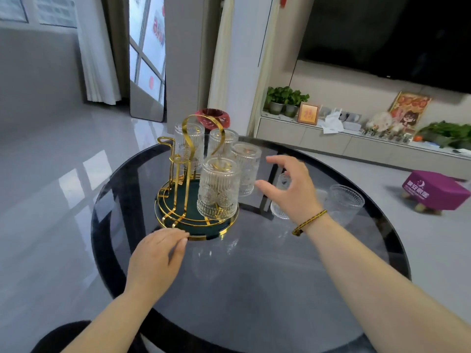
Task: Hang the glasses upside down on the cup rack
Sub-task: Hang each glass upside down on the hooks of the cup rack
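Fingers of the right hand [288, 189] spread, empty, over an upright glass [281, 200] beside the cup rack [196, 189], likely to grab it; left hand [158, 253] loosely curled, steadying the rack's rim on the surface [254, 289]; four glasses hang inverted.

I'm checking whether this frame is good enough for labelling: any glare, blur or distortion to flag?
Head view: window glare lies on the glossy floor; the dark table top mirrors the glasses; wide-angle bending curves the walls and TV at the edges; the right hand is slightly motion-blurred, and the clear glass behind it is hard to outline.
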A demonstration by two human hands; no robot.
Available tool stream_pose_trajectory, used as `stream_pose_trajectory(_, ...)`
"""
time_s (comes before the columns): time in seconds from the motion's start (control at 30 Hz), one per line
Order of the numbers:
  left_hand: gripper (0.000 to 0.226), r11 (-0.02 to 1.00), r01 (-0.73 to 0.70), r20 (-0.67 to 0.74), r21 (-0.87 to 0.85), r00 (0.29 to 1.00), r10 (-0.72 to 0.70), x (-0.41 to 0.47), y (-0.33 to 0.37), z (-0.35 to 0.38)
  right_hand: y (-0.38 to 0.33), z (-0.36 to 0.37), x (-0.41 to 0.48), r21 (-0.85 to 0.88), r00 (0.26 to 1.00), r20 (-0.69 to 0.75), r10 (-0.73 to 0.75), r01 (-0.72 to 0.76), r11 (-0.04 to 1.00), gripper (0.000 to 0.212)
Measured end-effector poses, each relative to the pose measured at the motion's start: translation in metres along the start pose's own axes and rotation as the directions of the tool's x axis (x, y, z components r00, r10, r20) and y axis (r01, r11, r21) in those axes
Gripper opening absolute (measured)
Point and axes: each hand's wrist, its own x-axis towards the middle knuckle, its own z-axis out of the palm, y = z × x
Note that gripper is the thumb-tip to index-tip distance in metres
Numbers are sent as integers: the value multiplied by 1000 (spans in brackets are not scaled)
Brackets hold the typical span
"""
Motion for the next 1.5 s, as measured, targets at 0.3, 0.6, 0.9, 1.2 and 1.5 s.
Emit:
stream_pose_trajectory(0.3, 25, 993, -116, 194, 14, 975, 111, 5, 49, 49, 101, -27, -65, 71, 849, -369, 379, -381, 922, 48)
stream_pose_trajectory(0.6, 50, 984, -78, 364, 162, 931, 14, 14, 54, 83, 176, -35, -59, 139, 609, -396, 687, -700, 701, 98)
stream_pose_trajectory(0.9, 46, 970, -123, 412, 212, 911, 25, 15, 53, 86, 201, -27, -37, 46, 564, -407, 719, -773, 633, 101)
stream_pose_trajectory(1.2, 45, 975, -113, 394, 191, 919, 29, 16, 51, 87, 195, -28, -42, 197, 593, -363, 718, -705, 682, 82)
stream_pose_trajectory(1.5, 42, 981, -123, 408, 152, 912, 51, 18, 48, 85, 114, -75, -37, 251, 874, -243, 421, -363, 898, 68)
